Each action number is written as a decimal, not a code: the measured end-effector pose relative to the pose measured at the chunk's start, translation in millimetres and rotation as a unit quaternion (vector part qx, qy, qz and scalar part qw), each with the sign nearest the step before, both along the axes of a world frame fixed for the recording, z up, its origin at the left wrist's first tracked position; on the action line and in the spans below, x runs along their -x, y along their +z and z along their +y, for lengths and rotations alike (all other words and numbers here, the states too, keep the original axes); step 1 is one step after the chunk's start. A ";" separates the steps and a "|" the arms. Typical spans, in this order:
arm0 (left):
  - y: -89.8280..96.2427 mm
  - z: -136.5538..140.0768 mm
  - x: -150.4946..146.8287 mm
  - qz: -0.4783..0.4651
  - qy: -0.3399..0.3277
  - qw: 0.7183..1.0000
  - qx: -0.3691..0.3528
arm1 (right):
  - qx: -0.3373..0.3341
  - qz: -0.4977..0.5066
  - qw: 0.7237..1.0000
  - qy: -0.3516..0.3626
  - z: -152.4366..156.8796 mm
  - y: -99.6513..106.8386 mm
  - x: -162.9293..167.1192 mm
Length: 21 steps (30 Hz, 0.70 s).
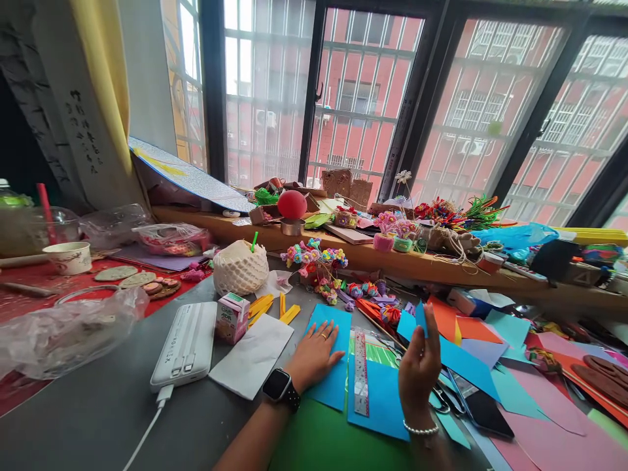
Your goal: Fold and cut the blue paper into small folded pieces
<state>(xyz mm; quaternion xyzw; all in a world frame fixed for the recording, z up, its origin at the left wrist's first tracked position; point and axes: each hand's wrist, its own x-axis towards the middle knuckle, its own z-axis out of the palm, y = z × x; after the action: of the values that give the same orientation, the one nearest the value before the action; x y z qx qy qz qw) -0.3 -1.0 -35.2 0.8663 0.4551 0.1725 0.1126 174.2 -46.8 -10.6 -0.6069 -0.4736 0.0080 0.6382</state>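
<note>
My left hand [318,350] lies flat with its fingers spread on a sheet of blue paper [333,386]. To its right, a ruler with a red pattern [361,376] rests across another blue sheet [385,399]. My right hand [419,373] is raised on edge, its fingers together around the end of a blue paper strip [471,366], which slants down to the right behind the hand. The exact grip is partly hidden. Scissors [449,400] and a dark phone [483,409] lie just right of this hand. A green mat [309,438] is under the sheets.
On the left are a white power bank [189,340] with a cable, a small drink carton [232,318], a coconut [240,268] and white paper [255,353]. Crochet flowers [316,258] stand behind. Coloured paper [534,418] covers the right side; a crowded wooden sill [353,252] runs below the windows.
</note>
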 end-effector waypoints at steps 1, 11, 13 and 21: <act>0.1 2.0 0.9 -0.025 0.015 1.000 -0.012 | 0.018 -0.081 0.995 0.054 0.6 -1.9 6.3; 3.7 5.8 4.1 -0.058 0.064 0.996 -0.024 | 0.354 -0.374 0.781 0.354 0.6 -21.3 38.0; -0.6 5.0 3.8 -0.006 0.023 0.999 -0.022 | 0.344 -0.369 0.785 0.360 1.7 -20.7 35.8; 8.5 10.7 6.9 0.061 0.027 0.997 -0.038 | 0.252 -0.131 0.912 0.294 20.0 -28.2 16.8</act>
<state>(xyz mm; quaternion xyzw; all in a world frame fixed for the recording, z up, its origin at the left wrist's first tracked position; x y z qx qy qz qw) -7.2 9.6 -26.7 0.8664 0.4773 0.1392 0.0469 157.4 -26.8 -38.8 -0.5766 -0.6924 0.2347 0.3647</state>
